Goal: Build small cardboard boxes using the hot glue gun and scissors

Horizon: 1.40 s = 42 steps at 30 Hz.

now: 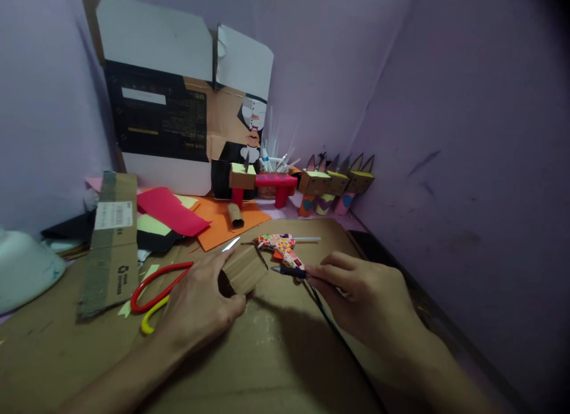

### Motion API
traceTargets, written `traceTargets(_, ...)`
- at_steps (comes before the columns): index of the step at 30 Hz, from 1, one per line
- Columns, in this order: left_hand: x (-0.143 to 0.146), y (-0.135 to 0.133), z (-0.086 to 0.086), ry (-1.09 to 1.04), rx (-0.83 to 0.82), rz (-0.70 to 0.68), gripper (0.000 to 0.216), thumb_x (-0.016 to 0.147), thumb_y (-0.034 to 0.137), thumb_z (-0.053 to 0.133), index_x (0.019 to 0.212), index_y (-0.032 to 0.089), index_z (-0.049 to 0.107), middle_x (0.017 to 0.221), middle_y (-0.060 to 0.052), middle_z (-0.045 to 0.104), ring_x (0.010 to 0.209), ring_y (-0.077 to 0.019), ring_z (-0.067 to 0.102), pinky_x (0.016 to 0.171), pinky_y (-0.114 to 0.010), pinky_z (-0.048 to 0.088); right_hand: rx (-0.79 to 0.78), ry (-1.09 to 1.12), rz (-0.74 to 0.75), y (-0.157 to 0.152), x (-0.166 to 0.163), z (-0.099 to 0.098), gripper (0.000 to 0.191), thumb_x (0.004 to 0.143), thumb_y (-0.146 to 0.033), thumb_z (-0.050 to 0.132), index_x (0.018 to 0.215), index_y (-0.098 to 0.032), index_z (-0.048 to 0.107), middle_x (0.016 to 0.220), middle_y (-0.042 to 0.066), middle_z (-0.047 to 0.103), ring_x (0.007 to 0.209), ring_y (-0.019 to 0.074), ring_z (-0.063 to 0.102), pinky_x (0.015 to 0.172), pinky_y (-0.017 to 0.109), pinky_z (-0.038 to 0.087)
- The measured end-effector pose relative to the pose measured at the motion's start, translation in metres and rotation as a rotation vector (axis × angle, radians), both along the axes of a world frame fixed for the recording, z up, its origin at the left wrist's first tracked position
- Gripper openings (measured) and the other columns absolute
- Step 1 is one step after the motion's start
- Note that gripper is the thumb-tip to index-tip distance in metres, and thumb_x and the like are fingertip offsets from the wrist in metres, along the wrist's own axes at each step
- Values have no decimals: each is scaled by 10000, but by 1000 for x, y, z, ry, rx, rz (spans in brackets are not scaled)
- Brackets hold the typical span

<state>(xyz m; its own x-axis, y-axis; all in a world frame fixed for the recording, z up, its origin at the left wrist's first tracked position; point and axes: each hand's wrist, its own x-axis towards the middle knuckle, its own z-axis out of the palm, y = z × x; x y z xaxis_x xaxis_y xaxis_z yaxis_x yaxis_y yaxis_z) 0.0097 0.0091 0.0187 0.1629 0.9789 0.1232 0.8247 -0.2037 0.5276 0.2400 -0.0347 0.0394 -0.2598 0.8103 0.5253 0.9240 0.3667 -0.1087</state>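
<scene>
Near the middle of the work surface, my left hand [202, 298] grips a small folded cardboard box [246, 269] between thumb and fingers. My right hand [363, 289], to the right of the box, holds a dark pen [287, 272] whose tip points left at the box, a small gap apart. Just behind the pen lies a glue gun [278, 243] with a colourful pattern and a clear glue stick [308, 240] in its back. Scissors with red and yellow handles [154, 289] lie partly under my left hand, a blade tip showing beyond it.
A cardboard sheet [249, 366] covers the table. At left are a cardboard strip [114, 242], coloured paper [173, 212] and a white object [27, 271]. Behind stand a large flattened box [160, 117] and several box-headed paper animals [315, 182]. A cardboard tube [235, 215] lies near them; a black cord [338, 337] runs frontward.
</scene>
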Motion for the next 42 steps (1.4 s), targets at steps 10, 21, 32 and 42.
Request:
traceTargets(10, 0, -1, -2, 37, 23, 3, 672, 627, 284, 574, 1286, 185, 488, 1304, -89, 553, 1148, -295, 533, 956, -422, 436, 40, -70, -27, 0, -7, -7, 141, 811, -250, 601, 823, -278, 739, 693, -24, 709, 552, 142, 655, 449, 267, 229)
traceTargets(21, -2, 1, -7, -17, 75, -54, 625, 621, 274, 565, 1239, 185, 529, 1260, -91, 583, 1148, -308, 538, 962, -438, 439, -207, 241, 8, 11, -1, -17, 174, 791, -231, 609, 873, -276, 756, 750, 10, 724, 604, 153, 630, 529, 244, 356)
traceTargets(32, -13, 1, -9, -153, 42, -102, 639, 583, 237, 554, 1221, 207, 548, 1154, -60, 641, 1044, -293, 601, 898, -405, 489, -814, 1005, 94, 38, 3, -49, 385, 602, -469, 684, 762, -125, 752, 495, 4, 599, 363, 62, 339, 371, 203, 237)
traceTargets(42, -9, 1, -8, -415, -143, -101, 653, 591, 281, 599, 1227, 182, 493, 1047, -54, 674, 952, -282, 638, 798, -369, 526, -416, 841, 63, 12, -1, -29, 226, 764, -308, 617, 853, -159, 762, 727, 68, 737, 681, 196, 625, 608, 277, 436)
